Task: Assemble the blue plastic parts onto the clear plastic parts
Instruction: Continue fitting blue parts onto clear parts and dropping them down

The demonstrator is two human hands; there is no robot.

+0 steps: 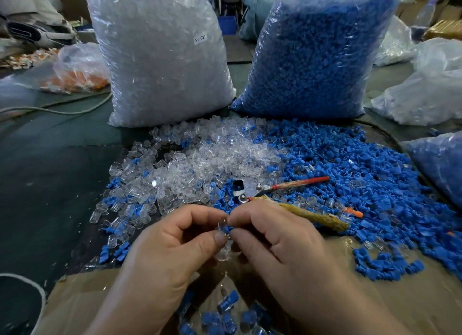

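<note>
**Blue-onto-clear assembly: early stage, one pair in work**

Progress. Most of the stock is judged untouched. The sack of clear parts (162, 59) and the sack of blue parts (312, 59) stand packed full, side by side, at the back of the table (50, 172). In front of them a loose heap of blue parts (362, 179) and a smaller heap of clear parts (200, 159) are spread, mixed where they meet. A small batch of joined pieces (225, 314) is seen at the lower edge, below the wrists, in what appears to be a cardboard box (375, 297). It is blurred and cannot be counted. One pair is in work: the left hand (170, 247) and the right hand (280, 237) meet above the box edge with fingers curled. The left grip appears pinched on a clear part (223, 246), the right grip on a blue part (226, 228), and the two parts touch. Whether the blue part is fully seated cannot be told.

Materials. The sacks are thin, glossy, crinkled film, and a small label is stuck on the clear one. The box is plain brown board. The pliers (275, 192) have a metal head, one red handle and one wrapped in yellowish cord, and lie idle on the heaps just beyond the right hand. The blue parts are opaque and matt, each a ribbed stem with a flat tab. The clear parts are transparent, shiny, small hollow housings
</note>
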